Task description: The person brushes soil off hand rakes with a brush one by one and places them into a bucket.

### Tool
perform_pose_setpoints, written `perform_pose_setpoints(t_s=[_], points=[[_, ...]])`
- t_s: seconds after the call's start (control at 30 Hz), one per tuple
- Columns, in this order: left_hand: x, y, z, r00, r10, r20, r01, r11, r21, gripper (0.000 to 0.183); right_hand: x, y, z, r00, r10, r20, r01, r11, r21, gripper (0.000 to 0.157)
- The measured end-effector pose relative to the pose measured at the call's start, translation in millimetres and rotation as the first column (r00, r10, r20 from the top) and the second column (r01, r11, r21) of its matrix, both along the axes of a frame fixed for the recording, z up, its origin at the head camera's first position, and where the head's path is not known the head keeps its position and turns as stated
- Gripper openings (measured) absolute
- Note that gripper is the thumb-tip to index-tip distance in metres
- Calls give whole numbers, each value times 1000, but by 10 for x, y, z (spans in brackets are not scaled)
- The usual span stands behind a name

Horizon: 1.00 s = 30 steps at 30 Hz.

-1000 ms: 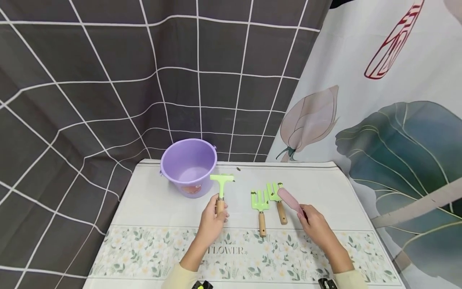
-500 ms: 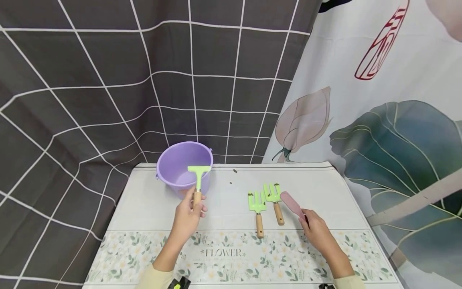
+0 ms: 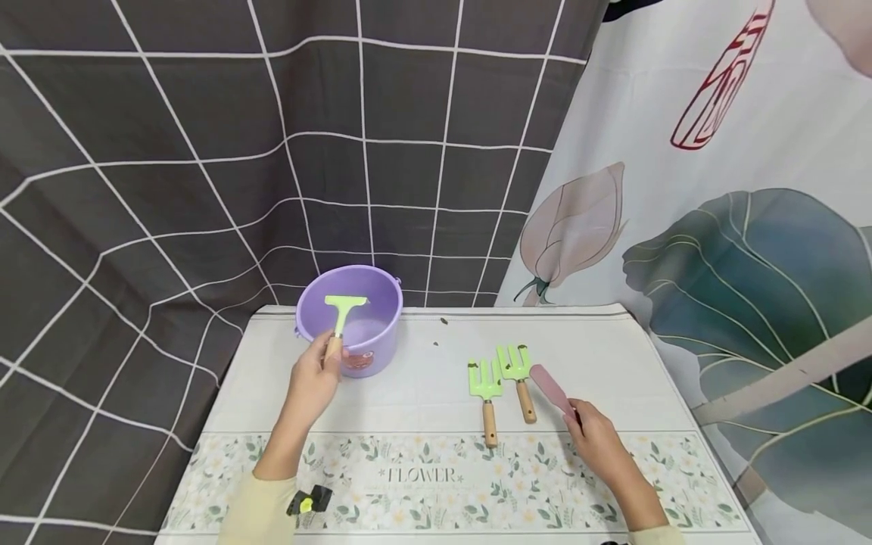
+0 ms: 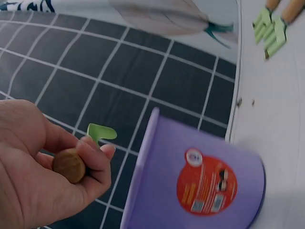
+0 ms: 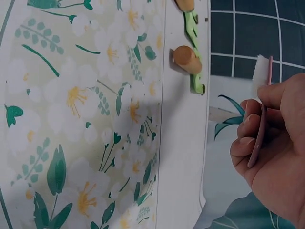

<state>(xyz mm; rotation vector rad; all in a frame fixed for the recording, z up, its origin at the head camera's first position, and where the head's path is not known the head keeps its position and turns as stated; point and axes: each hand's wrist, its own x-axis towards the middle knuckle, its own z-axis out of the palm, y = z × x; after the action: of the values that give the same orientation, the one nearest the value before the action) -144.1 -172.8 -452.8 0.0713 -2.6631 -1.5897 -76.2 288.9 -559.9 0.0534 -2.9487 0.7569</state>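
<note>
My left hand point(image 3: 315, 386) grips the wooden handle of a garden tool with a green T-shaped head point(image 3: 344, 304). In the head view that head overlaps the mouth of a purple bucket point(image 3: 387, 333). The left wrist view shows the handle end point(image 4: 69, 165) inside my curled fingers, above the bucket's rim point(image 4: 148, 138). My right hand point(image 3: 596, 440) holds a pink brush point(image 3: 550, 387) at the right; its white bristles point(image 5: 260, 71) show in the right wrist view. Two green garden forks with wooden handles, the nearer fork point(image 3: 486, 386) and the farther fork point(image 3: 515, 367), lie left of the brush.
The white table point(image 3: 436, 393) has a floral band along its near part. Small dark bits point(image 3: 443, 321) lie near its back edge. A dark grid-patterned curtain point(image 3: 327, 174) hangs behind and left, and a white curtain with plant prints point(image 3: 572, 227) hangs at the right.
My left hand has carried the T-headed tool leftward and up from beside the bucket to over its mouth. My right hand stays nearly still with the brush.
</note>
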Motion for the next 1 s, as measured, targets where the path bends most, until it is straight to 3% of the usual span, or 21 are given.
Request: perform_pose_setpoints(t_s=[0.37,0.53,1.0], points=[[-254,-93,8,999,-31,-24,27,990,-138,46,33,3,-28,1000,-14,17,14,1000,-2,36],[-359,-108,38,998,-17,-55,6,980,-200,41,41,-7,-25,1000,-14,19,14,1000,5,36],[-641,-118,192,999,30,-38,-42,923,-383,30,69,4,12,997,0,79,1,1000,-6,37]])
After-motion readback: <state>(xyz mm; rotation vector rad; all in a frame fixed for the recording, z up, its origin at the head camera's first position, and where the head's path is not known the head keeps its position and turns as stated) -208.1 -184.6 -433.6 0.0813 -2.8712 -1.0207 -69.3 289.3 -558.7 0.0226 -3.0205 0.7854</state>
